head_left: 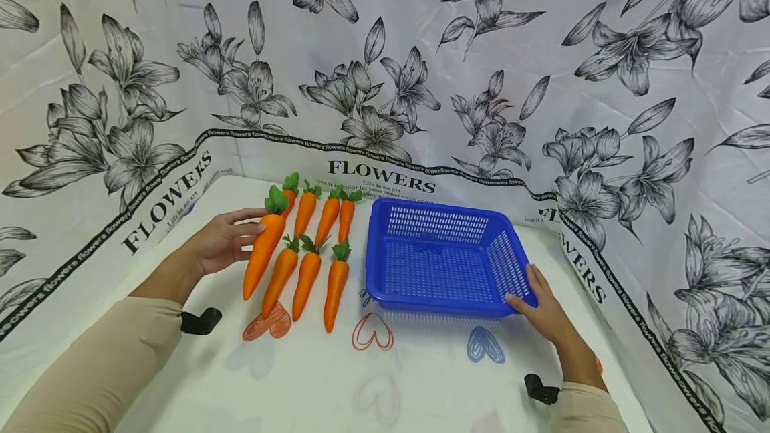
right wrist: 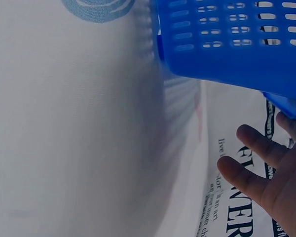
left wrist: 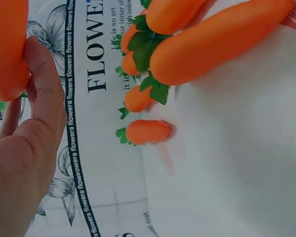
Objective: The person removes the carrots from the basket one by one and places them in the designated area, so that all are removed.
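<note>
My left hand [head_left: 224, 240] grips an orange carrot [head_left: 263, 256] with a green leafy top, fingers and thumb around its upper part. In the left wrist view the held carrot [left wrist: 7, 49] is raised above the others. Several more carrots [head_left: 307, 284] lie beside it on the white cloth, roughly in two rows, leaves toward the back. My right hand [head_left: 547, 309] holds a blue plastic basket [head_left: 445, 309] at its right front corner, thumb over the rim. In the right wrist view some fingers [right wrist: 244, 180] of that hand are spread below the rim.
The table cloth [head_left: 301, 379] is white with printed hearts. A white flower-print curtain [head_left: 373, 52] hangs behind and along both sides. Black mounts [head_left: 201, 321] sit at both wrists. A small orange piece [head_left: 599, 365] shows beyond the right forearm.
</note>
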{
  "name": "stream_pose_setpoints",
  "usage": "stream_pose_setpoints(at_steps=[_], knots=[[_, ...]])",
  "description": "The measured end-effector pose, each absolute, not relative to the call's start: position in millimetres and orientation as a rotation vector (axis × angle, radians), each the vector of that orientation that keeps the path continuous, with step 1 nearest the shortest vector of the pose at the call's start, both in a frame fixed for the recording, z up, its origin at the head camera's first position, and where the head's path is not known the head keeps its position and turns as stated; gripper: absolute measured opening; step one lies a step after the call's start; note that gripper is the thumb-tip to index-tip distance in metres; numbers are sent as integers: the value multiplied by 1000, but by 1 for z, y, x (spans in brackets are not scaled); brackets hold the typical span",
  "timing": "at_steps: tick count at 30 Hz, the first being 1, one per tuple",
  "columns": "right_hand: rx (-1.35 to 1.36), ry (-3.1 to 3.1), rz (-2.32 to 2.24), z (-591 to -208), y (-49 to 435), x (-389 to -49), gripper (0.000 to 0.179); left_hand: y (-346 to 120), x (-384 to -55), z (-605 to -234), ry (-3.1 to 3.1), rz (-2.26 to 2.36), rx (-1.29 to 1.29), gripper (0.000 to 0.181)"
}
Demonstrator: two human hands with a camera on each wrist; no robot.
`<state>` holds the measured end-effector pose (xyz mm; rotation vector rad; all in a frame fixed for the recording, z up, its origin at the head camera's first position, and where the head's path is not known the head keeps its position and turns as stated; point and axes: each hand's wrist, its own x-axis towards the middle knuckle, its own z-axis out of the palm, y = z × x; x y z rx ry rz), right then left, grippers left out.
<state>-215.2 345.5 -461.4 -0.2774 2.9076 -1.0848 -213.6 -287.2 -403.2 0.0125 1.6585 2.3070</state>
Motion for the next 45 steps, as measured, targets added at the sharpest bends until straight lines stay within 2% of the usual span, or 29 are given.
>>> stream_pose_setpoints(at_steps=[15, 25, 30, 45], knots=[[-256, 2903, -1098, -462, 345, -216, 95, -307, -220, -434, 1817, 2194, -218, 30], [-246, 2903, -1080, -462, 345, -215, 96, -314, -224, -456, 1893, 2102, -324, 63], [-246, 2909, -1064, -462, 344, -215, 96, -316, -228, -468, 1982, 2036, -332, 69], [-283, 2909, -1085, -462, 344, -214, 95, -308, -232, -483, 2230, 1792, -347, 60]])
